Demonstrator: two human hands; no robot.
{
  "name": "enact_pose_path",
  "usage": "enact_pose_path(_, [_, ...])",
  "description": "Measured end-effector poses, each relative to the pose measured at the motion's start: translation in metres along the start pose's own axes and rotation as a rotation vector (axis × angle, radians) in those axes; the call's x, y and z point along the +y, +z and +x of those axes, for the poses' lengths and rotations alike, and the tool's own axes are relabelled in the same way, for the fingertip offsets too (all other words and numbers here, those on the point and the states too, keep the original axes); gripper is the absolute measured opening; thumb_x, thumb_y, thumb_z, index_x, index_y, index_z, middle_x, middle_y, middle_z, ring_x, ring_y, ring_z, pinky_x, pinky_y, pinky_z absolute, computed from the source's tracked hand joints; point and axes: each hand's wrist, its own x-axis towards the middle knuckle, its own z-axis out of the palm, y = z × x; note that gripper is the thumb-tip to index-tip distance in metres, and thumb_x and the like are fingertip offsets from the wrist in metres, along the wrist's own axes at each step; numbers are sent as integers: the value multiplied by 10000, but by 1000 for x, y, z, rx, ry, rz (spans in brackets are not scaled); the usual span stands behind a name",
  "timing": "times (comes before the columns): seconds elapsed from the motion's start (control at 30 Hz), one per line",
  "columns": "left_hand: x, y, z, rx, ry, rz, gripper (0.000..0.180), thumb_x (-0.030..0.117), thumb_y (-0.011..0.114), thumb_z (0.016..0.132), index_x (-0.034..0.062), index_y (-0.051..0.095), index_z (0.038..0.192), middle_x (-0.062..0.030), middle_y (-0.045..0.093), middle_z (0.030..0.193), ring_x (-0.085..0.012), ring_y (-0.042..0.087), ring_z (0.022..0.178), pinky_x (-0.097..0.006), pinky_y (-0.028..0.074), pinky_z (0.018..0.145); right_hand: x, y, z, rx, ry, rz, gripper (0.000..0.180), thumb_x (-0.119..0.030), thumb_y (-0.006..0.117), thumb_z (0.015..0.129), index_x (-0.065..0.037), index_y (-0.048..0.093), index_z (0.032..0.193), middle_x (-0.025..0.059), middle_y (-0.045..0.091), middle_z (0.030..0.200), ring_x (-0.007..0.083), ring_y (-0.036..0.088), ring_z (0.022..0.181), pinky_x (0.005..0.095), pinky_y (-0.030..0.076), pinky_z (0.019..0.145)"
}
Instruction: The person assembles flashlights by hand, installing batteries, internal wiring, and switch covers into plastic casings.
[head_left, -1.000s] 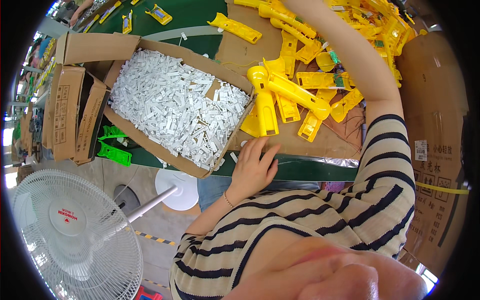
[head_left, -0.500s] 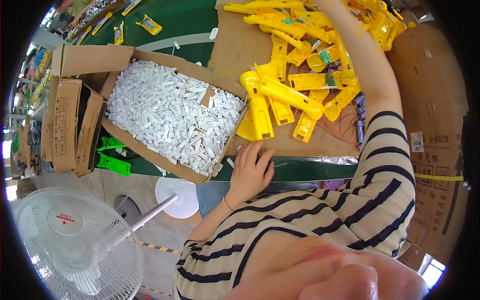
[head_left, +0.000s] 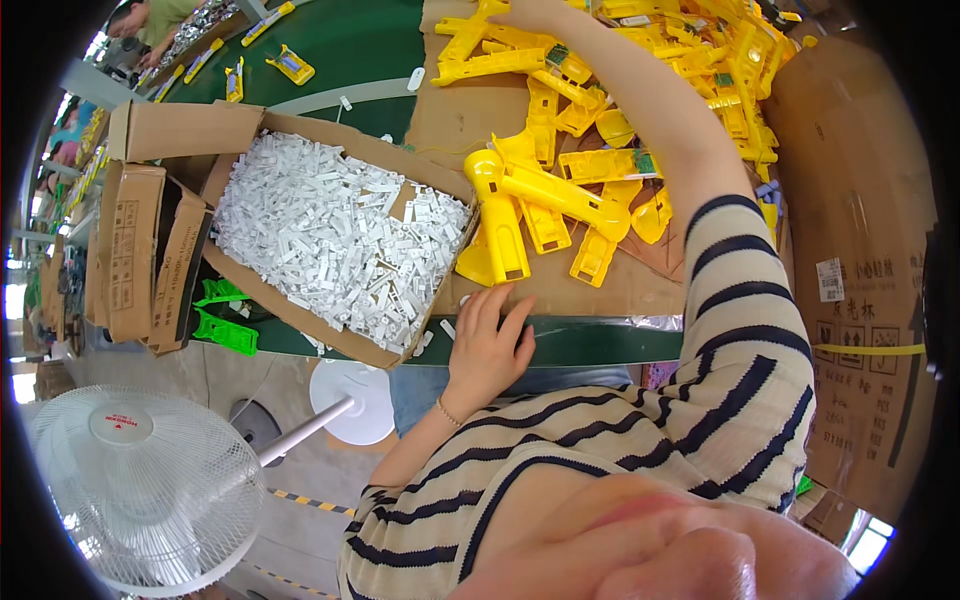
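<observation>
My left hand [head_left: 488,345] rests at the table's front edge, fingers spread and holding nothing. Just beyond its fingertips lie a yellow plastic flashlight-shaped housing [head_left: 502,225] and a second yellow housing [head_left: 565,195] leaning across it. My right arm stretches over the pile of yellow housings [head_left: 690,60]. My right hand [head_left: 522,14] is at the top edge of the picture, partly cut off, beside a yellow housing piece [head_left: 466,36]. Its fingers are too hidden to show whether they grip that piece. Several housings carry small green circuit boards [head_left: 643,162] and thin wires.
An open carton [head_left: 330,335] of small white plastic parts [head_left: 320,235] stands left of my left hand. Green plastic pieces [head_left: 228,332] lie beside it. A large cardboard box [head_left: 860,200] borders the right side. A white fan [head_left: 150,480] stands at the lower left. A person [head_left: 160,25] is far left.
My right hand has swung left along the far side of the pile and come partly into view. Yellow pieces at the far left have shifted. My left hand stays at the table edge.
</observation>
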Motion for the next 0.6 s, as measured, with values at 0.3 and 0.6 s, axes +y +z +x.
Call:
enact_pose_path(0.3, [-4,0,-5,-8,-8,-9,418,130,685,715,99,593,1121,-142,476,1202,-331,456,1131,-474,357,988,-61,6,10,-871,-109,-261,942,-482,754,649,-231,293,1431,114,329,1445,305,365,1305,430,322,1063])
enact_pose_path(0.6, [-5,0,-1,-18,-5,7,409,132,679,717,101,593,1116,-129,484,1190,-317,466,1110,-475,364,979,-79,-6,-4,-789,-250,-286,770,-239,751,700,-218,371,1370,117,445,1298,313,476,1183,418,427,960])
